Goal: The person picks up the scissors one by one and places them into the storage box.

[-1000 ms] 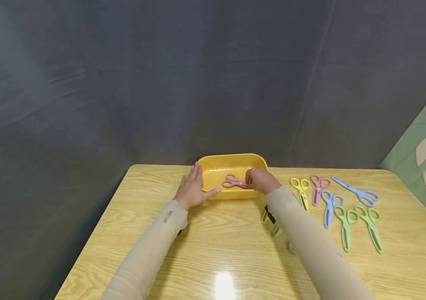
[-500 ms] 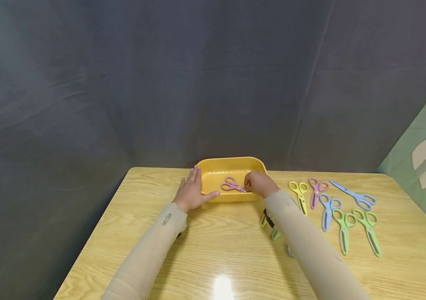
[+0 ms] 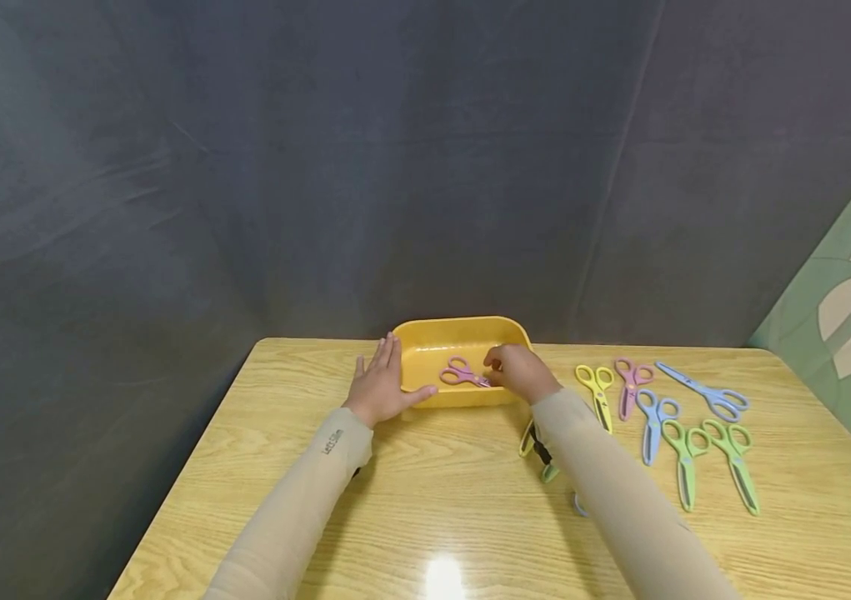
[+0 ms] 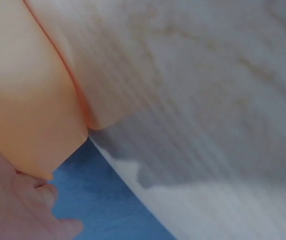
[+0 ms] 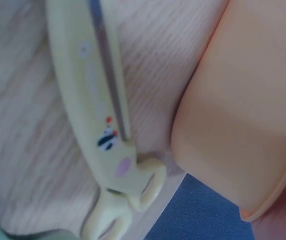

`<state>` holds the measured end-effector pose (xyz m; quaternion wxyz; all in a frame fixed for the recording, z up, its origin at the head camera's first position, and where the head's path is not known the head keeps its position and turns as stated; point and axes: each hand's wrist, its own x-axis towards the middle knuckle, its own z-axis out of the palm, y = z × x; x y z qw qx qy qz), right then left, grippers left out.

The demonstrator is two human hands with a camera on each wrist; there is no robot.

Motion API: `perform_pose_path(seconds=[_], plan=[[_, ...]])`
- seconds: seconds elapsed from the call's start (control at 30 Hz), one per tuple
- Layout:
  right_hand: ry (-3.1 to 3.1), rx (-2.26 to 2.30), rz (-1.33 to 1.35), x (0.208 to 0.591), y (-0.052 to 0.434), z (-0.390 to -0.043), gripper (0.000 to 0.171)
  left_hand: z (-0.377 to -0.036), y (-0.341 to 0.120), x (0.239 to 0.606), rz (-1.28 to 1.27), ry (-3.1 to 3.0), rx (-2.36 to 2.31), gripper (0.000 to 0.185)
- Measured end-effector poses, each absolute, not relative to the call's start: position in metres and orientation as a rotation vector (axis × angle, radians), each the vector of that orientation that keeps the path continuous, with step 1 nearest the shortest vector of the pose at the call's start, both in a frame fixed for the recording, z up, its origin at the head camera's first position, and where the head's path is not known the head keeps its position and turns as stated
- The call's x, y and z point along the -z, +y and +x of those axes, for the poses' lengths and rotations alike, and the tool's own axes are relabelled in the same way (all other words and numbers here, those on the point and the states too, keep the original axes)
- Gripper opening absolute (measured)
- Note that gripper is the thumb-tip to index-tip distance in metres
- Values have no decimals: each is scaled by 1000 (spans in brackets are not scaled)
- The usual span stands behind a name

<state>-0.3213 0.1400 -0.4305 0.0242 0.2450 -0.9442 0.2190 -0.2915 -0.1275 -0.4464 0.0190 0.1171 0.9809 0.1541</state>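
touching the right grip [image 3: 517, 371]: pink scissors [image 3: 461, 373] in yellow tray [image 3: 463, 330]

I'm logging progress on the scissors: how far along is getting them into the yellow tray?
Just begun. One pink pair lies inside the yellow tray. The right hand is over it at the blade end, whether gripping I cannot tell, and the left hand rests flat against the tray's side. Left on the table: six pairs to the right and more partly hidden under the right sleeve.
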Motion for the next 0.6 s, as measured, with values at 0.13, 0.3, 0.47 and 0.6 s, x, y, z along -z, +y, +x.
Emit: perform_pose_path(seconds=[0.13,0.3,0.47,0.6], plan=[[-2900,-678,716,431,140,-318,18,-291,-127,444,368,3044,-411,119],[-2815,-562,663,434,141,-314,20,-290,-126,442,368,3040,-373,117],[-2670,-440,583,436,142,-308,19,-291,-126,441,373,3047,-327,118],[-2579,-410,560,439,143,-303,17,-291,-126,440,376,3045,-293,119]])
